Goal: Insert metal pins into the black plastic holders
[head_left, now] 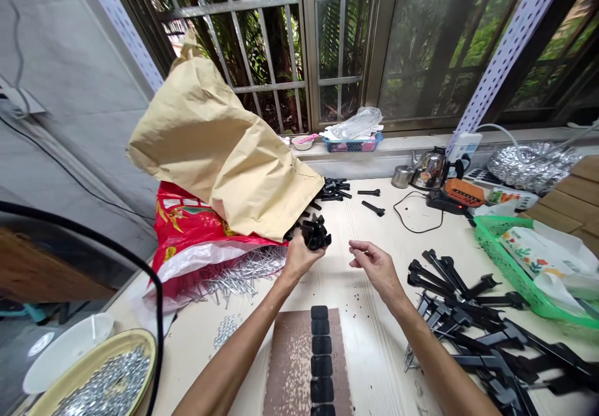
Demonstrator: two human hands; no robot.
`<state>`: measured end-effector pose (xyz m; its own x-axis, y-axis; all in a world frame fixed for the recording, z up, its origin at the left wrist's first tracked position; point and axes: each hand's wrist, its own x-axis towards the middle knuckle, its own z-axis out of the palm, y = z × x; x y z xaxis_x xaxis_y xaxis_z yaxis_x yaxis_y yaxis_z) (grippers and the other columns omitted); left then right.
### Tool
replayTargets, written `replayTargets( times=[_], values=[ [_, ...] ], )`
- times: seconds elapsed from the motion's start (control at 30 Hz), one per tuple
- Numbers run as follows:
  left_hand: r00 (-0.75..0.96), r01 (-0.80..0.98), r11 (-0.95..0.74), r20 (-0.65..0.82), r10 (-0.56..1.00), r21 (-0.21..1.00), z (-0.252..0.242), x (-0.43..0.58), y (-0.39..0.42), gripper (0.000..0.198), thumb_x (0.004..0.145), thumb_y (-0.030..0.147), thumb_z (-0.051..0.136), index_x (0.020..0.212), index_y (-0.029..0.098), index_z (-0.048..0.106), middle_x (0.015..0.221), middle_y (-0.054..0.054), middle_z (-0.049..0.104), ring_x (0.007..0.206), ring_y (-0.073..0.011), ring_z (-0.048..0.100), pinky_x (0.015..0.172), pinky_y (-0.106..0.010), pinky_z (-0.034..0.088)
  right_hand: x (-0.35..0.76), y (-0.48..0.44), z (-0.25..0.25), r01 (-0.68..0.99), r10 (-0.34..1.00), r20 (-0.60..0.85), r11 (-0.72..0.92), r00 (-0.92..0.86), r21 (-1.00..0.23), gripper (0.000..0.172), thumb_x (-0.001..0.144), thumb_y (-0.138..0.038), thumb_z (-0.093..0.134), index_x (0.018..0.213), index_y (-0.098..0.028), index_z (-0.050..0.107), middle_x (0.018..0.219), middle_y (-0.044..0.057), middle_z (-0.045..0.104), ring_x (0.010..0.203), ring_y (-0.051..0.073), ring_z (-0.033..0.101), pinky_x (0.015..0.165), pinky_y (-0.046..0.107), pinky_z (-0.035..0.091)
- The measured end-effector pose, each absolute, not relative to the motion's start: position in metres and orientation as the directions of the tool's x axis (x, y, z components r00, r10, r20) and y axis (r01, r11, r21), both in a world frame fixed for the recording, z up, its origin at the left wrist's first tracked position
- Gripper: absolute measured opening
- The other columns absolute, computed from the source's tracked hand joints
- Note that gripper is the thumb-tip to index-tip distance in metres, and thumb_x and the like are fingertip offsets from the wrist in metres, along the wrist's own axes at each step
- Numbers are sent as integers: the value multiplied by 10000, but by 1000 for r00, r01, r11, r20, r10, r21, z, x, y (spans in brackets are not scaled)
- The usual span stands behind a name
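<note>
My left hand [299, 256] grips a bunch of small black plastic parts [315, 233] just in front of the mouth of a big brown paper sack [219, 148]. My right hand [374, 264] hovers a little to the right, fingers loosely curled, with nothing visible in it. Below both hands lies a brown board [292, 366] with a row of several black square pads [320, 357] down its middle.
A red bag [187, 232] spills shiny metal screws [243, 275]; more fill a yellow dish [100, 375]. Long black plastic brackets [472, 322] pile at right beside a green basket [505, 266]. A kettle [433, 169] and cable stand at the back.
</note>
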<state>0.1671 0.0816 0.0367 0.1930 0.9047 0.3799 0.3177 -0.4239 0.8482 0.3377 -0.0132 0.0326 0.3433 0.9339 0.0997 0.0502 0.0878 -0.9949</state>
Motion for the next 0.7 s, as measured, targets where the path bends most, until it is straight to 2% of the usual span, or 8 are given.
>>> replayTargets(
  times=[0.17,0.27,0.4,0.5,0.57,0.63,0.7],
  values=[
    [506,357,-456,242,828,815,12,162,83,400,530,215,765,916,203,662,752,-24,675,670,-213,628,587,-287,457,341,-16,38,53,923,94,80,373,-995,397,778,-462,609,1039,-167,657,982,81,677,698,154,652,726,340,546],
    [630,358,-550,239,739,755,-2,159,75,399,533,281,796,907,209,675,759,-29,661,699,-220,617,635,-295,468,344,-18,37,53,917,97,83,386,-995,384,780,-446,609,1039,-167,658,990,77,672,682,136,644,717,323,543],
    [647,431,-653,292,705,623,-7,158,66,550,678,362,726,1178,184,579,1010,-117,643,960,-289,577,834,-393,456,349,-20,35,60,897,107,90,430,-994,364,782,-416,610,1047,-170,657,975,65,667,651,109,630,690,291,539],
    [651,486,-672,281,705,559,3,160,61,630,747,280,674,1317,136,445,1166,-180,578,1130,-327,503,946,-469,403,354,-20,32,67,878,107,85,467,-994,373,776,-403,616,1063,-167,653,955,60,663,621,96,620,628,255,539],
    [653,495,-703,314,689,511,15,162,51,656,750,205,666,1348,143,402,1252,-190,527,1238,-343,423,1011,-505,347,357,-18,28,46,874,50,32,483,-998,382,767,-400,627,1060,-155,654,919,63,671,590,94,618,560,229,535],
    [672,478,-761,374,639,439,30,165,32,620,789,134,600,1367,190,383,1351,-164,456,1340,-334,301,1065,-519,282,357,-17,22,37,907,-41,-62,420,-997,374,790,-418,598,1016,-128,671,847,75,690,568,111,625,498,229,533],
    [732,424,-832,407,547,357,45,169,7,552,851,74,463,1376,225,381,1414,-131,399,1389,-301,216,1085,-512,263,352,-20,15,103,957,-73,-106,282,-989,397,833,-449,528,955,-109,693,826,95,707,644,152,653,512,271,559]
  ],
)
